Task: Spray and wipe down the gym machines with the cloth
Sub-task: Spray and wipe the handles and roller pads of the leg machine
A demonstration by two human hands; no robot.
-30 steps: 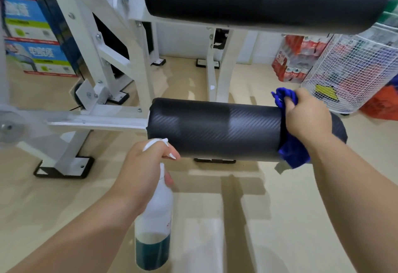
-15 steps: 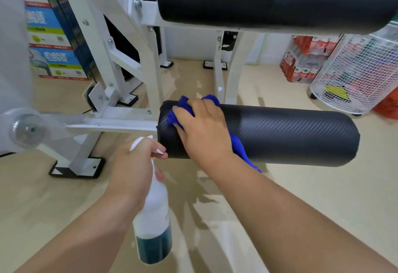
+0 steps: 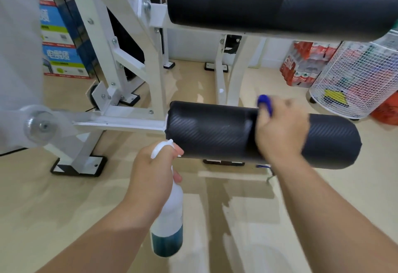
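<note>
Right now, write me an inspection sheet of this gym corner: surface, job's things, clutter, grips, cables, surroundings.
Surface: glossy beige floor, showing reflections.
Job's things: lower black padded roller on the white steel machine frame; upper black padded roller above it; blue cloth; white spray bottle holding teal liquid.
Clutter: white wire basket and shrink-wrapped bottle packs on the floor at right.
Grips: left hand grips the white spray bottle, nozzle near the lower roller's left end; right hand, motion-blurred, holds the blue cloth against the lower roller.
Cables: thin black cable on the floor, far left.
Surroundings: stacked blue-and-white cartons behind the frame.
</note>
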